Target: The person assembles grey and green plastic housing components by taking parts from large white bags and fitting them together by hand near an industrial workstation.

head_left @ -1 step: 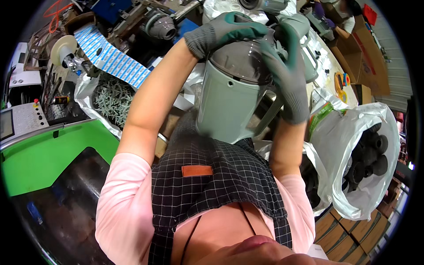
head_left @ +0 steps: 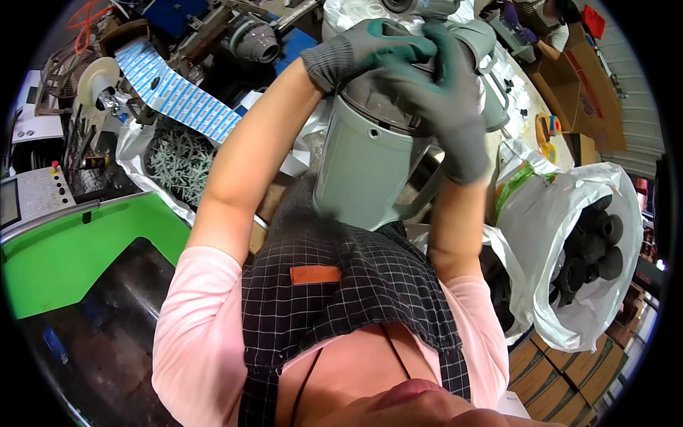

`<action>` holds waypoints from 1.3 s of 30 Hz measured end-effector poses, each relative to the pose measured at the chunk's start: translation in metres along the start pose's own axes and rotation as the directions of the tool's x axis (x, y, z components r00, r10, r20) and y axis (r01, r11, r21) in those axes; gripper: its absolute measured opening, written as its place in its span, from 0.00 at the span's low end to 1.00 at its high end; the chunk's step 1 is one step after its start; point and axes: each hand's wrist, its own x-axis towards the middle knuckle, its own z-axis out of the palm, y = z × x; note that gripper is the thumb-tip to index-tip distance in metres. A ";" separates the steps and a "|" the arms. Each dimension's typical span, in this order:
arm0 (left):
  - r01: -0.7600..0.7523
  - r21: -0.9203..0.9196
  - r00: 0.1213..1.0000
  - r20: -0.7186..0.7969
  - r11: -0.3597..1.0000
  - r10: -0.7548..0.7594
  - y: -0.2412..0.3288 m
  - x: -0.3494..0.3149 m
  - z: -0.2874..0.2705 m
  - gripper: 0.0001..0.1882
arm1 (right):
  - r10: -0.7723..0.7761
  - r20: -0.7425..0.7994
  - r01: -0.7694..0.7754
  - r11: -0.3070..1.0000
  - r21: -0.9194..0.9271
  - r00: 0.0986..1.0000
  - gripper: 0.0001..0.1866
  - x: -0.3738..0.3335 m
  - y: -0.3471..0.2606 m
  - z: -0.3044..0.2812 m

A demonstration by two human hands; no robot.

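Observation:
A tall grey-green plastic jug-like container [head_left: 366,167] stands upright against my apron, its side handle [head_left: 420,201] toward the right. A dark, see-through domed lid [head_left: 364,96] sits on its top. My left hand [head_left: 377,48], in a grey and green glove, is bent over the far side of the lid with thumb and fingers closed together. What they grip there is hidden. My right hand [head_left: 445,89], in the same kind of glove, is over the lid's right side, smeared by motion, and covers much of the lid.
On the left are a bag of small grey plastic parts [head_left: 178,164], a strip of blue-and-white labels [head_left: 178,89] and a green panel [head_left: 85,249]. To the right, a white bag holds black round parts [head_left: 590,245]. Orange-handled scissors [head_left: 548,136] lie beyond, near a co-worker [head_left: 544,32].
My right hand has swung left and inward across the lid, covering more of it. My left hand has shifted only slightly. The container stays in nearly the same place.

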 end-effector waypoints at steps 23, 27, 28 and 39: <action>0.060 0.340 0.552 -0.795 0.938 0.253 -0.033 -0.152 -0.054 0.24 | 0.184 0.316 -0.354 0.673 0.649 0.931 0.25 0.045 0.078 0.043; 0.228 0.232 -0.056 -0.966 0.946 0.251 -0.080 -0.296 -0.174 0.43 | 0.430 0.407 -0.564 0.346 0.750 0.806 0.32 0.024 0.135 0.007; 0.497 0.195 -0.154 -0.939 0.846 0.307 -0.105 -0.331 -0.211 0.48 | 0.427 0.503 -0.642 0.295 0.708 0.751 0.33 0.004 0.156 0.006; 0.640 0.363 0.178 -0.928 0.677 0.328 -0.088 -0.355 -0.263 0.25 | 0.323 0.903 -0.958 0.072 0.277 0.285 0.40 -0.199 0.122 0.030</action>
